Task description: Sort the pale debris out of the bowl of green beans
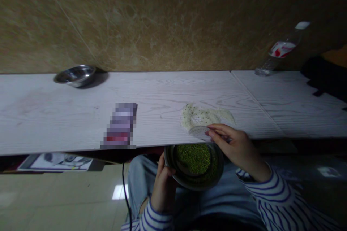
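My left hand grips the left rim of a metal bowl, held over my lap just below the table's front edge. Green beans, which look like mung beans, lie in that bowl. Between the fingers of my right hand is the handle of a pale, see-through spoon with a wide round head. The spoon's head rests at the table edge, against a spread of white grains like rice, with a few green beans scattered among them.
An empty-looking metal bowl stands at the back left, near the wall. A blurred-out phone-shaped object lies left of the grains. At the back right stand a plastic bottle and a dark item. A black cable hangs down below the table.
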Demonstrator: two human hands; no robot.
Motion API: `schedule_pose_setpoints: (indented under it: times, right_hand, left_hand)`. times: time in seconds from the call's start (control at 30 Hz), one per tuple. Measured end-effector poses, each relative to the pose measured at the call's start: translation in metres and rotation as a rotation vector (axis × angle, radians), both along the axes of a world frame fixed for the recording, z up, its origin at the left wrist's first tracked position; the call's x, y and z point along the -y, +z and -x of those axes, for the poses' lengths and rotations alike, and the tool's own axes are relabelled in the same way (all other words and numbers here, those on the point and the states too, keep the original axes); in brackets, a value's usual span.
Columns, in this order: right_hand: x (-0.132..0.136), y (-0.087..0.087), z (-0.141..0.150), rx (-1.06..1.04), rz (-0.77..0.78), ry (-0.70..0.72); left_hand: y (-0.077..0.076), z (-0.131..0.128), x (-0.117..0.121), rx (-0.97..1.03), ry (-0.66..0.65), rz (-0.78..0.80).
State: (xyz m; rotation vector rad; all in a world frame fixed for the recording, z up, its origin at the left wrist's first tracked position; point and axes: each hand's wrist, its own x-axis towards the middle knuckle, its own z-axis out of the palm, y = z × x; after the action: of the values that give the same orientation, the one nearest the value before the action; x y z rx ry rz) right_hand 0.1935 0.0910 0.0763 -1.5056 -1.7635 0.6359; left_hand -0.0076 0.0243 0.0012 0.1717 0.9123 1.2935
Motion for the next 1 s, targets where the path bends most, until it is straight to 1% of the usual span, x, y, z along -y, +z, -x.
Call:
schedule_pose_setpoints:
  times: [0.13, 0.3, 0.47, 0.63, 0.73, 0.83, 0.9, 1.0]
  right_hand:
    - [0.001, 0.003, 0.004, 0.092, -0.040, 0.047]
    - [-0.005, 0.002, -0.012, 0.128, -0.075, -0.017]
    - [-0.009, 0.003, -0.026, 0.115, -0.085, -0.081]
    - [-0.012, 0.003, -0.020, 0.043, -0.062, -0.097]
    - [-0.015, 0.000, -0.012, 0.004, -0.052, -0.062]
    - [-0.015, -0.001, -0.007, -0.006, -0.036, -0.010]
    - [-0.013, 0.000, -0.007, -0.006, -0.030, 0.009]
    - [-0.009, 0.002, -0.012, -0.009, -0.028, -0.014]
  left_hand:
    - [-0.003, -0.003, 0.001, 0.006, -0.016, 0.007]
    - [-0.004, -0.002, -0.001, -0.013, -0.028, -0.023]
    - [-0.001, -0.003, -0.003, -0.011, -0.024, -0.001]
    - [0.000, -0.005, -0.002, -0.005, -0.023, -0.016]
    - [0.002, -0.006, -0.002, 0.001, -0.025, -0.022]
    - [0.004, -0.005, -0.001, -0.001, -0.016, 0.005]
    - [0.005, -0.005, -0.001, -0.010, -0.009, 0.011]
    - [0.004, -0.005, -0.001, -0.018, -0.007, -0.002]
